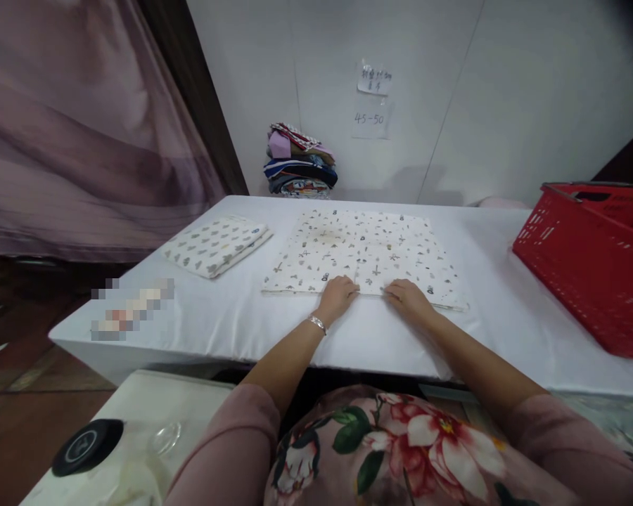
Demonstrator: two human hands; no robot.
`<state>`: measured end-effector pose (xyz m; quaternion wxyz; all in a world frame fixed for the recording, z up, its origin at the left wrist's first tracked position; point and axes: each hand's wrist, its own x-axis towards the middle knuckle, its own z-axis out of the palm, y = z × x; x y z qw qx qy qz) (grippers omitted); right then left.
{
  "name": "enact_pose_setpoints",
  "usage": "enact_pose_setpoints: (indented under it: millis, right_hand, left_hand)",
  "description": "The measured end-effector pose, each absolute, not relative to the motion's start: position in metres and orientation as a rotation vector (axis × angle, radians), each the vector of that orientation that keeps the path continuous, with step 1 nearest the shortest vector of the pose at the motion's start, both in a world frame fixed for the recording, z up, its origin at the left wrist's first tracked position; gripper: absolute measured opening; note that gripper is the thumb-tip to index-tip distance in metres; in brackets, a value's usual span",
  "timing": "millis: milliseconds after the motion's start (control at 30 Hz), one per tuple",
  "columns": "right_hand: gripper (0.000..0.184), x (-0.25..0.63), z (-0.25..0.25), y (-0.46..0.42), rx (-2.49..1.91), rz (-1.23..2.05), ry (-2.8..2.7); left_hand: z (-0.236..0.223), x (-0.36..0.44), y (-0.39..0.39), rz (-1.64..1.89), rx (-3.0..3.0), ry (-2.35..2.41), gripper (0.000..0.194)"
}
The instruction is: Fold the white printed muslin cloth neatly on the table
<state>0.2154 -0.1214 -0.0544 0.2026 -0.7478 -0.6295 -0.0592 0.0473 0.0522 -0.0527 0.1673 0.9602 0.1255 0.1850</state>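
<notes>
A white cloth point(369, 246) with small grey and black prints lies folded flat on the table, its long edge toward me. At that near edge, my left hand point(339, 295) has its fingers closed on the cloth just left of the middle. A short gap to the right, my right hand point(405, 298) also pinches the edge between thumb and fingers. The fingertips are partly hidden in the cloth. To the left lies a second folded cloth point(216, 242), white with grey cloud-like shapes, touched by neither hand.
The table wears a white cover point(232, 323). At the right stands a red plastic basket point(591, 267). A stack of folded fabrics point(300, 165) rises behind the table by the wall. A blurred-out item point(131, 309) lies at the left, above a white surface with a black round object point(87, 447).
</notes>
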Motion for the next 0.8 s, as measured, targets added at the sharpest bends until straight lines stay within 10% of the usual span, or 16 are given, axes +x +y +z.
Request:
enact_pose_setpoints:
  millis: [800]
  right_hand:
    - [0.026,0.21,-0.07,-0.112,-1.926,-0.341,-1.516]
  left_hand:
    - [-0.053,0.069,0.036,0.58,2.876,0.318,0.015]
